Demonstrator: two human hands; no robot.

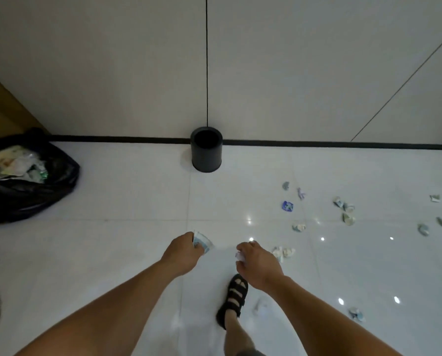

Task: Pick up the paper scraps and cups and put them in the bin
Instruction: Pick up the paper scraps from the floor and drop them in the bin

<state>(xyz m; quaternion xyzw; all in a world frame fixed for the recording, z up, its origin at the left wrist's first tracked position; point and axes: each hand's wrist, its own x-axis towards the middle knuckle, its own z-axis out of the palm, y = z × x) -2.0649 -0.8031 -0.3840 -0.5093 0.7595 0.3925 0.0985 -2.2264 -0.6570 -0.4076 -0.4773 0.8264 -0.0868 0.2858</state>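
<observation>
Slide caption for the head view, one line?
Left hand grips crumpled paper, right hand a white scrap; black bin ahead by the wall, more scraps litter the floor.

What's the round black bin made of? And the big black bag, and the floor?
Bin: probably matte plastic, dull and smooth. Bag: thin glossy plastic film, crumpled with shiny creases. Floor: polished tile, seemingly ceramic, with joint lines and mirrored light spots.

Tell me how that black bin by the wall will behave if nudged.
The black bin is a small open cylinder, so probably light and easy to shift. The glossy floor tiles suggest it would slide rather than grip. It stands close to the wall, which should stop it moving backward.
</observation>
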